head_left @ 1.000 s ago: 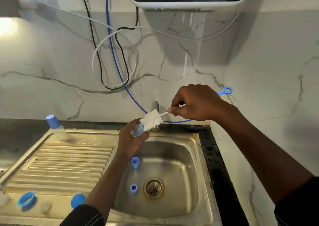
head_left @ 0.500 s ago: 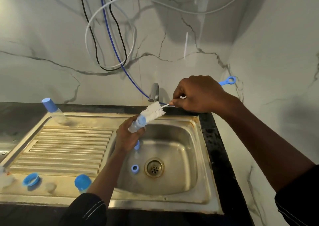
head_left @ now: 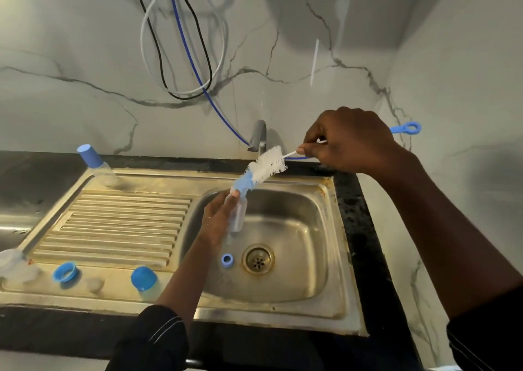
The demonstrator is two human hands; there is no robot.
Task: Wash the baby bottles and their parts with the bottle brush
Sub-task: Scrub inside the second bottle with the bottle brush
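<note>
One bottle [head_left: 237,215] (L hand [head_left: 218,220]); brush [head_left: 267,164] above

The bottle brush [head_left: 266,165] has white bristles turning pale blue at the tip, a white stem and a blue loop end. The clear bottle [head_left: 238,215] is colourless. The sink [head_left: 283,294] is dull steel stained yellowish-brown, and its draining board [head_left: 119,226] is ribbed in parallel lines. A blue ring [head_left: 227,259] lies in the basin. A blue collar [head_left: 65,271] and a blue cap [head_left: 143,278] sit at the sink's near edge, and a blue-capped bottle [head_left: 90,155] at its far left corner. The counter [head_left: 365,243] is speckled black. The wall [head_left: 70,87] is white marble with grey veins. The sleeve [head_left: 158,339] is black with thin white stripes.
</note>
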